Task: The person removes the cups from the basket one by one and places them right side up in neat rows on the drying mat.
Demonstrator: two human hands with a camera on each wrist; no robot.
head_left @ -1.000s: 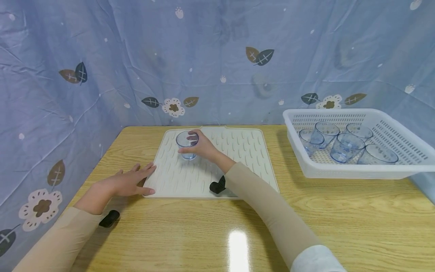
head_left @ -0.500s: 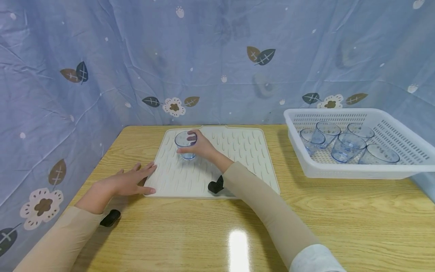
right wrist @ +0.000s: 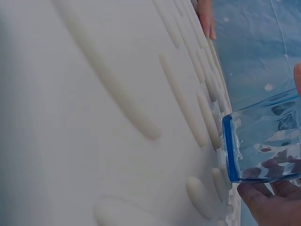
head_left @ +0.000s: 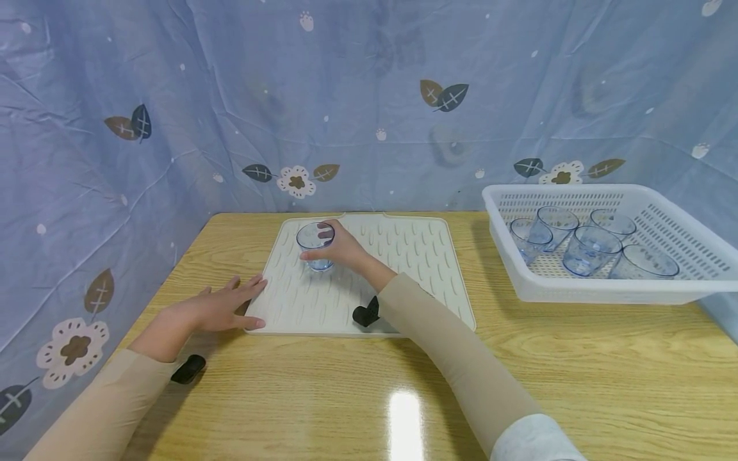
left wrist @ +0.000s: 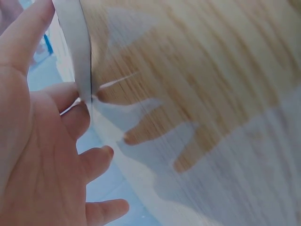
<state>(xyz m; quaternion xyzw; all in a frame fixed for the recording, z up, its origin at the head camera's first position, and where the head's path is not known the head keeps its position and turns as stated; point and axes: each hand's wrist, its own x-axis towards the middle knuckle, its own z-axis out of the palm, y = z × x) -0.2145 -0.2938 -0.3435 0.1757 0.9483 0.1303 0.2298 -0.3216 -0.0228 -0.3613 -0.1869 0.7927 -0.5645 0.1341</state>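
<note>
one clear bluish glass (head_left: 311, 240) is held mouth up on the left half of the pale ribbed mat (head_left: 398, 269), nearer the mat's left edge than its right. it is gripped from its right side by the right hand (head_left: 340, 248), the thumb being laid across the near wall. in the right wrist view the base seems to be met by the mat's ridges, though whether full weight is borne there cannot be told. if the fingers were loosened with the base half on a ridge, the glass could be rocked or tipped; a smooth wall might also be let slip by too light a hold.

the left hand (head_left: 221, 308) is spread, nothing being grasped, with its fingers laid at the mat's left edge and its thumb at the near-left corner. should that edge be pushed or lifted, the mat could be shifted and the glass unsettled.

by the far-right corner of the worktop (head_left: 277, 397), five more glasses (head_left: 590, 250) are carried in a white slotted basket (head_left: 576, 292). they are crowded and partly leaning, so a knock could be passed among them if one were drawn out carelessly.
</note>
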